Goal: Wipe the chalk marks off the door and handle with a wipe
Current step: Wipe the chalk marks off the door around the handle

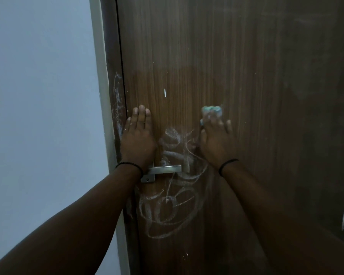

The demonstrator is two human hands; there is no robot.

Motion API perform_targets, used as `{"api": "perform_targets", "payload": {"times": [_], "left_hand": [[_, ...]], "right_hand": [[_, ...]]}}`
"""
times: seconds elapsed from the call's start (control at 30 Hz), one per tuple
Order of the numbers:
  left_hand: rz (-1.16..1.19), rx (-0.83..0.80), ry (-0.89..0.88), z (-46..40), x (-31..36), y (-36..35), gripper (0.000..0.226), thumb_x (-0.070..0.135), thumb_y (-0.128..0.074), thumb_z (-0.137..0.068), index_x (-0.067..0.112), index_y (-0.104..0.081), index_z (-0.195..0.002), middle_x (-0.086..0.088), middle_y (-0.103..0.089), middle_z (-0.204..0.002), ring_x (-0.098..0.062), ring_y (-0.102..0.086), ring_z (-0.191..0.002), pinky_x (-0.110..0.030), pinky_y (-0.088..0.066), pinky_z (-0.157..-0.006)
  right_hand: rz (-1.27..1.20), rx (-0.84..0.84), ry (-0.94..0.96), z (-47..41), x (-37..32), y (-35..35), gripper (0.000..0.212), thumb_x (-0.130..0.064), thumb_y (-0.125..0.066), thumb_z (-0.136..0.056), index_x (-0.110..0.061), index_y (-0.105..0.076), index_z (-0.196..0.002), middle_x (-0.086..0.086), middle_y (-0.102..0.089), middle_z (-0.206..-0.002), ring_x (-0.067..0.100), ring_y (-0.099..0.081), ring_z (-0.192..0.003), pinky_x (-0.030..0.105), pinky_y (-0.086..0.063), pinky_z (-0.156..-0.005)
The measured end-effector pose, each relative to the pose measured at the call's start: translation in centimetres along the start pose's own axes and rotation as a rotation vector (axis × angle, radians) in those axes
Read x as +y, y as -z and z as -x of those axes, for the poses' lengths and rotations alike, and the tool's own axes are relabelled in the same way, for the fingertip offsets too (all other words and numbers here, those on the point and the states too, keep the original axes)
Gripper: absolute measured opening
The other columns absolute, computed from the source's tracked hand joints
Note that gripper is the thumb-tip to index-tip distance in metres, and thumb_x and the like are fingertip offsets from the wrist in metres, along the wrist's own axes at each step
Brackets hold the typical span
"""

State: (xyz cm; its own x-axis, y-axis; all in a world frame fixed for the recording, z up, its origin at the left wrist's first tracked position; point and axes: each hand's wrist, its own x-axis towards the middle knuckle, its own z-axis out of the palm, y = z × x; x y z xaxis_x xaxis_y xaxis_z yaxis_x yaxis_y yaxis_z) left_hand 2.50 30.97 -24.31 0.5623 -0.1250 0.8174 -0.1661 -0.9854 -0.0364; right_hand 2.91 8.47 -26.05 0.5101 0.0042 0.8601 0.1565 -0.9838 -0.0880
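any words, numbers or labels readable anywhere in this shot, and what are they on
None can be read.
The chalk marks on the door are loops and scribbles, not letters or numbers.
The handle and its plate show no brand or number.
The wipe under the right hand is blurred and shows no print.

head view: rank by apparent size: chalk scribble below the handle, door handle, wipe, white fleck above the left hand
1. Chalk scribble, clearly largest.
2. Door handle, partly hidden by the left wrist.
3. Wipe, mostly covered by the right hand, so its true size is unsure; could rival the handle.
4. White fleck, smallest.
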Motion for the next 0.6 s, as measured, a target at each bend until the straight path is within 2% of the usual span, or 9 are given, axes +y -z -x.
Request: {"api": "perform_targets", "payload": {"times": [0.07, 0.17, 0.27, 0.33, 0.4, 0.43, 0.5, 0.6], "left_hand": [[0.011, 0.003, 0.008, 0.0, 0.2, 0.0, 0.063, 0.028, -0.016, -0.098, 0.006, -0.003, -0.155, -0.014, 0.0, -0.164, -0.027, 0.003, -0.152, -0.042, -0.005, -0.124], [0.061, 0.023, 0.037, 0.3, 1.1, 0.0, 0.073, 0.037, -0.006, -0.09, 0.004, -0.006, -0.155, -0.017, -0.003, -0.163, -0.029, 0.0, -0.152, -0.043, -0.006, -0.124], [0.072, 0.043, 0.055, 0.2, 1.5, -0.2, 0.066, 0.031, -0.016, -0.095, 0.004, -0.007, -0.155, -0.016, -0.003, -0.163, -0.028, 0.0, -0.152, -0.042, -0.004, -0.123], [0.068, 0.054, 0.04, -0.1, 1.2, -0.4, 0.062, 0.023, -0.029, -0.101, 0.005, -0.007, -0.155, -0.015, -0.003, -0.164, -0.027, 0.001, -0.152, -0.04, -0.002, -0.123], [0.057, 0.066, 0.013, -0.4, 0.9, -0.4, 0.062, 0.021, -0.033, -0.102, 0.005, -0.006, -0.155, -0.014, -0.002, -0.164, -0.026, 0.002, -0.152, -0.038, 0.001, -0.123], [0.051, 0.073, 0.002, -0.5, 0.8, -0.4, 0.062, 0.021, -0.033, -0.102, 0.006, -0.006, -0.155, -0.014, -0.002, -0.164, -0.026, 0.002, -0.152, -0.038, 0.001, -0.123], [0.051, 0.076, 0.002, -0.6, 1.0, -0.8, 0.062, 0.021, -0.035, -0.103, 0.006, -0.004, -0.155, -0.014, 0.0, -0.164, -0.026, 0.004, -0.152, -0.039, 0.001, -0.123], [0.084, 0.089, 0.031, -0.3, 1.3, -1.1, 0.065, 0.023, -0.037, -0.102, 0.006, -0.003, -0.155, -0.014, 0.001, -0.164, -0.026, 0.005, -0.152, -0.039, 0.001, -0.124]], "right_hand": [[-0.032, 0.022, -0.091, -1.5, -0.5, 0.2, 0.057, -0.025, -0.029, -0.1, -0.009, -0.017, -0.153, 0.011, -0.018, -0.16, 0.023, -0.013, -0.149, 0.047, -0.01, -0.121], [-0.076, 0.016, 0.061, -1.3, -3.3, -0.2, 0.056, -0.025, -0.032, -0.099, -0.008, -0.022, -0.151, 0.012, -0.021, -0.159, 0.025, -0.016, -0.148, 0.046, -0.014, -0.12], [-0.077, -0.039, 0.142, 0.5, -1.8, -0.5, 0.057, -0.027, -0.029, -0.099, -0.017, -0.015, -0.154, 0.004, -0.017, -0.161, 0.018, -0.011, -0.149, 0.046, -0.012, -0.121], [-0.062, -0.002, 0.007, 0.4, 1.0, -0.5, 0.057, -0.026, -0.029, -0.1, -0.017, -0.012, -0.154, 0.004, -0.015, -0.161, 0.019, -0.01, -0.149, 0.047, -0.011, -0.121], [-0.098, 0.053, -0.167, -1.7, 2.5, 0.1, 0.057, -0.023, -0.03, -0.101, -0.01, -0.013, -0.154, 0.01, -0.015, -0.161, 0.023, -0.011, -0.149, 0.046, -0.009, -0.121], [-0.113, 0.074, -0.195, -2.9, 2.2, 0.4, 0.057, -0.023, -0.031, -0.101, -0.007, -0.014, -0.153, 0.014, -0.016, -0.16, 0.026, -0.012, -0.149, 0.046, -0.008, -0.121], [-0.108, 0.09, -0.104, -4.0, 0.0, 0.6, 0.057, -0.022, -0.033, -0.1, -0.004, -0.018, -0.151, 0.016, -0.019, -0.159, 0.028, -0.016, -0.148, 0.047, -0.011, -0.121], [-0.107, 0.027, 0.099, -1.8, -1.7, -0.1, 0.059, -0.024, -0.033, -0.098, -0.011, -0.018, -0.153, 0.01, -0.018, -0.16, 0.022, -0.013, -0.149, 0.045, -0.012, -0.121]]}}
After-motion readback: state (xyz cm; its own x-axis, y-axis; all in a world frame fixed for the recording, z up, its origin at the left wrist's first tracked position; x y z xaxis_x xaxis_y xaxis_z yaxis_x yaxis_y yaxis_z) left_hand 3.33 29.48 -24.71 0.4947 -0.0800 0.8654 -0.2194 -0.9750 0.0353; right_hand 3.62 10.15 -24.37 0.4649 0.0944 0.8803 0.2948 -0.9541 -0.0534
